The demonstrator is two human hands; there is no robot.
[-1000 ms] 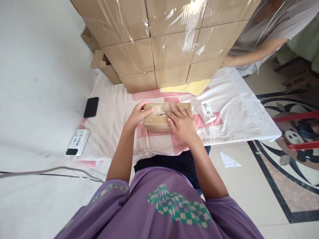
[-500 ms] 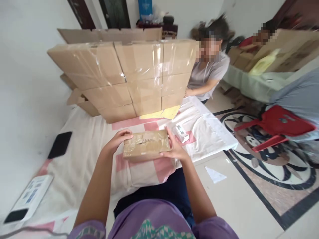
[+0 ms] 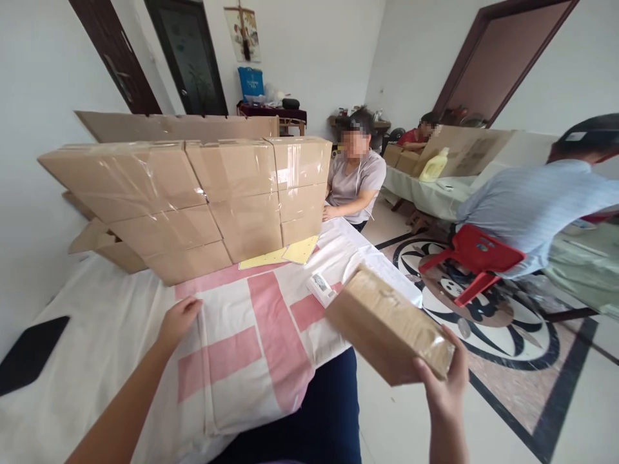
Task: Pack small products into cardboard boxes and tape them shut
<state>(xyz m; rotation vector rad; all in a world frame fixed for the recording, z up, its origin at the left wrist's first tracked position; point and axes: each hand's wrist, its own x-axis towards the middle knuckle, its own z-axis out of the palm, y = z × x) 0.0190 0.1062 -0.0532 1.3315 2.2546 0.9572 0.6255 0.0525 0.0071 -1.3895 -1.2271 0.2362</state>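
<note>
My right hand [image 3: 442,386] grips one end of a small taped cardboard box [image 3: 387,325] and holds it out in the air past the right edge of the table, tilted. My left hand [image 3: 178,319] rests on the white and pink cloth [image 3: 251,322] that covers the table, fingers loosely curled, holding nothing. A white tape dispenser [image 3: 322,289] lies on the cloth just left of the held box.
A stack of taped cardboard boxes [image 3: 193,193] fills the far side of the table, with yellow sheets [image 3: 283,254] at its foot. A black phone [image 3: 29,353] lies at the left. A person [image 3: 355,174] sits beyond the table; another in a striped shirt [image 3: 532,206] sits on a red chair [image 3: 476,258].
The small box has left the table: my right hand alone swung it out to the right. My left hand let go and stayed on the cloth. The view lifted toward the room.
</note>
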